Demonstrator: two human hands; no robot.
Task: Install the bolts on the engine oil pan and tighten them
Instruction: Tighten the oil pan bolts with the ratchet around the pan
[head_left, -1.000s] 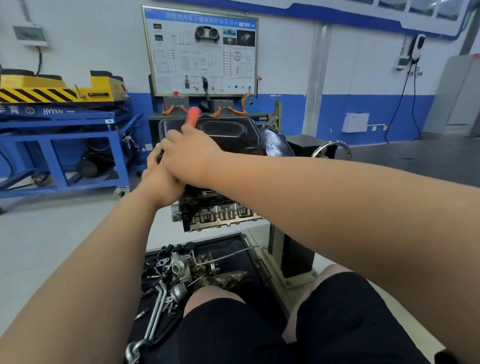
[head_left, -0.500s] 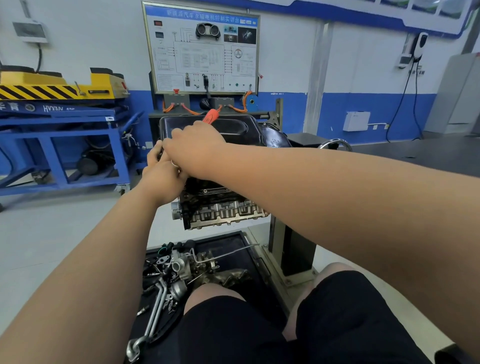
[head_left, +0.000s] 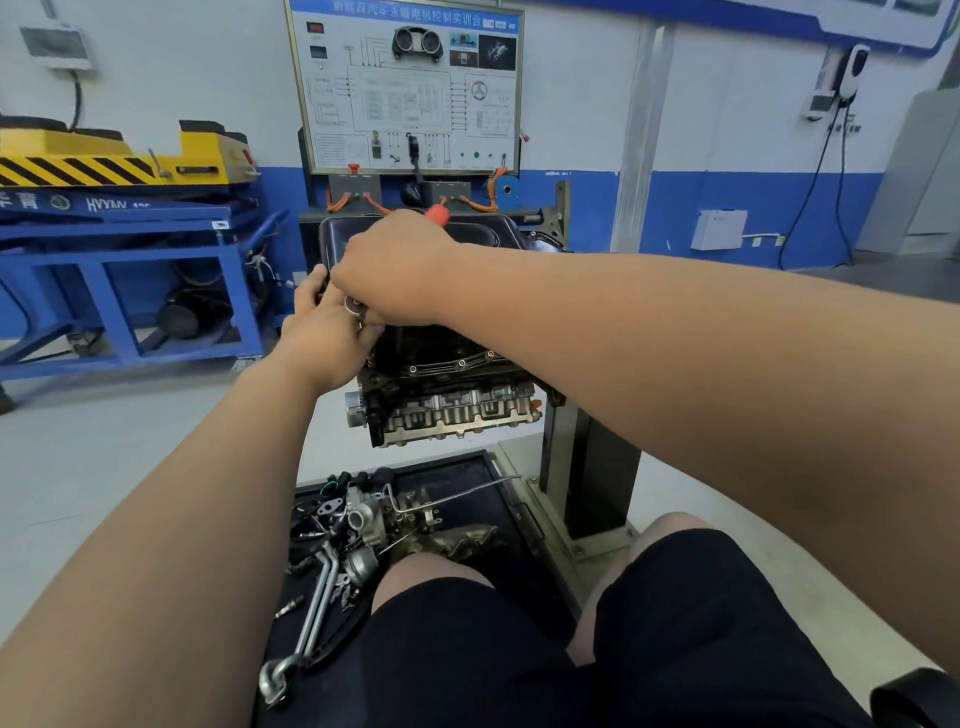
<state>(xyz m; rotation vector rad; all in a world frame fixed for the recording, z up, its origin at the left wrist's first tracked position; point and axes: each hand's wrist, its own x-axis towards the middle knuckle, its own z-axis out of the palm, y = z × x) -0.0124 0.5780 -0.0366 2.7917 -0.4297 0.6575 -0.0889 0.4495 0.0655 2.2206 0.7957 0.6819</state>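
Note:
An upturned engine (head_left: 452, 405) hangs on a stand, with the black oil pan (head_left: 483, 236) on top. Along the pan's near flange sit several bolts (head_left: 461, 363). My right hand (head_left: 395, 267) grips a ratchet wrench with a red handle (head_left: 435, 214) whose tip sticks out past my knuckles, over the pan's left edge. Just below it, my left hand (head_left: 324, 340) holds the wrench's metal head (head_left: 355, 305) at the pan's left front corner. The bolt under the tool is hidden by my hands.
A black tray (head_left: 467, 470) on the floor below the engine holds several loose engine parts and a bent metal pipe (head_left: 317, 608). My knees are beside it. A blue trolley (head_left: 130, 270) stands at the left, a wiring training board (head_left: 405, 88) behind the engine.
The red handle has swung to the right over the pan, from upper left of my right hand to its upper right. Both hands have stayed at the pan's left front corner.

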